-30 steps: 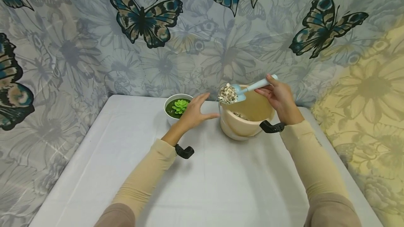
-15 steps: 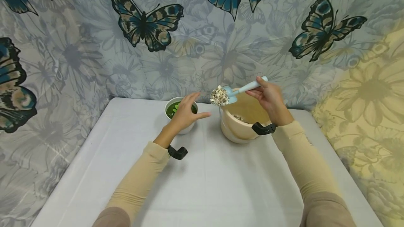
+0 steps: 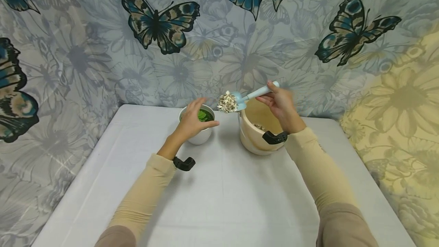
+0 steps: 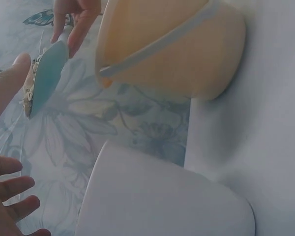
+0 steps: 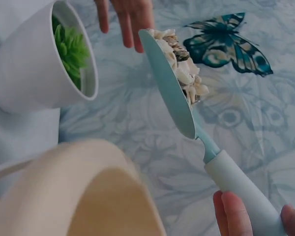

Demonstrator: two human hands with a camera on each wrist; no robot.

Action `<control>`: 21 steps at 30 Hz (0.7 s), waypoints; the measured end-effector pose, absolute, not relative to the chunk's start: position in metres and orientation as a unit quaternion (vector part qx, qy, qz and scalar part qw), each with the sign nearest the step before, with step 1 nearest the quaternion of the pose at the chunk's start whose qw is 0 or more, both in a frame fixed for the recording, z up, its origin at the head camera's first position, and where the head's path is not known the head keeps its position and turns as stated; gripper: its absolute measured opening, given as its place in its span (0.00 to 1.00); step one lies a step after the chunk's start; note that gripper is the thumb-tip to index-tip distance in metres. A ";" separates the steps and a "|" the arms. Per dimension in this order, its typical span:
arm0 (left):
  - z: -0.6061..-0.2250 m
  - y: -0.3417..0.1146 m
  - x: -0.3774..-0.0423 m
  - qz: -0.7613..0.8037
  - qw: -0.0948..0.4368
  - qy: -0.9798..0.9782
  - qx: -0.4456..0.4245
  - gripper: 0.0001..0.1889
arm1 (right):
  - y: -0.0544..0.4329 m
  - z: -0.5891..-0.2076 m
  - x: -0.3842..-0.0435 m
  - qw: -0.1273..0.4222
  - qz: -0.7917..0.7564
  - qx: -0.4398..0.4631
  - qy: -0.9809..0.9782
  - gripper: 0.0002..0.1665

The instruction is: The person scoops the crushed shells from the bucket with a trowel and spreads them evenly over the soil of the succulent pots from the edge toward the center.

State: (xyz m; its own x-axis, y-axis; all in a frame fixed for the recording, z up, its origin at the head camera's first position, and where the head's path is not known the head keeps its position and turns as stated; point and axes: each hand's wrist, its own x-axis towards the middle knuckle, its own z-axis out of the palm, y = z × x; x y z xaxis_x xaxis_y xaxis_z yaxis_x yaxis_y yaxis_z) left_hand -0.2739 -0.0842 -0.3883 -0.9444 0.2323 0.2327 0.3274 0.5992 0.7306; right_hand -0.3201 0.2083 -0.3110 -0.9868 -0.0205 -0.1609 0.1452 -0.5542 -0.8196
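My right hand [image 3: 282, 106] grips the handle of a light blue trowel [image 3: 258, 92]. Small pale and dark shell-like bits [image 3: 227, 102] are heaped on its blade, also seen in the right wrist view as a pile on the trowel [image 5: 169, 88]. The blade is held in the air between the cream bucket [image 3: 255, 146] and the white pot [image 3: 200, 138]. Inside that pot is a green succulent [image 5: 71, 49], partly covered in the head view by my left hand [image 3: 190, 122]. That hand's fingers are spread and hold nothing; whether it touches the pot is unclear.
A light-coloured bail handle [image 4: 162, 42] hangs across the cream bucket. More bits [image 3: 259, 127] lie inside the bucket. Both containers stand on a white-covered table [image 3: 223, 201], near the back edge. Behind it hangs a butterfly-patterned cloth [image 3: 178, 71].
My right hand has carried the loaded trowel leftward, from over the bucket toward the pot. The left hand has shifted left across the front of the pot.
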 end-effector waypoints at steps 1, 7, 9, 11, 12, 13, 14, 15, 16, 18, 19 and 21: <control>-0.389 -0.086 -0.274 -0.419 0.058 -0.893 -0.156 0.53 | 0.205 -0.312 -0.321 0.047 -0.877 0.066 0.473 0.05; -0.392 -0.096 -0.278 -0.414 0.062 -0.895 -0.153 0.57 | 0.189 -0.315 -0.328 0.049 -0.875 0.066 0.477 0.07; -0.393 -0.100 -0.279 -0.414 0.060 -0.896 -0.151 0.58 | 0.184 -0.316 -0.330 0.050 -0.876 0.068 0.475 0.08; -0.393 -0.103 -0.280 -0.414 0.058 -0.896 -0.147 0.58 | 0.179 -0.318 -0.333 0.053 -0.876 0.067 0.474 0.08; -0.394 -0.105 -0.281 -0.413 0.056 -0.897 -0.145 0.58 | 0.176 -0.319 -0.334 0.055 -0.875 0.066 0.476 0.08; -0.394 -0.107 -0.281 -0.413 0.055 -0.898 -0.143 0.58 | 0.174 -0.319 -0.335 0.057 -0.874 0.065 0.479 0.08; -0.394 -0.109 -0.281 -0.413 0.053 -0.898 -0.141 0.58 | 0.171 -0.320 -0.336 0.055 -0.872 0.064 0.482 0.08; -0.394 -0.111 -0.282 -0.413 0.051 -0.898 -0.139 0.58 | 0.168 -0.321 -0.337 0.055 -0.871 0.064 0.484 0.08; -0.395 -0.112 -0.282 -0.414 0.050 -0.898 -0.137 0.59 | 0.165 -0.322 -0.337 0.055 -0.870 0.065 0.486 0.08; -0.396 -0.116 -0.282 -0.416 0.049 -0.898 -0.135 0.60 | 0.159 -0.324 -0.338 0.054 -0.866 0.069 0.492 0.08; -0.396 -0.118 -0.282 -0.418 0.048 -0.898 -0.133 0.60 | 0.157 -0.325 -0.339 0.055 -0.866 0.072 0.492 0.07; -0.398 -0.121 -0.282 -0.426 0.043 -0.895 -0.128 0.60 | 0.153 -0.327 -0.340 0.056 -0.864 0.076 0.495 0.07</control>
State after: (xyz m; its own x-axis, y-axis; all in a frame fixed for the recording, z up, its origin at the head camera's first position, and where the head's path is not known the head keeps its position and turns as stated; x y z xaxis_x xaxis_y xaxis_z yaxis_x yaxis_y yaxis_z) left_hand -0.2816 -0.1213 -0.3978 -0.9637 0.1923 0.1851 0.2649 0.6040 0.7517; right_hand -0.3402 0.1529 -0.3267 -0.9820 -0.0211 -0.1876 0.1725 -0.5034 -0.8466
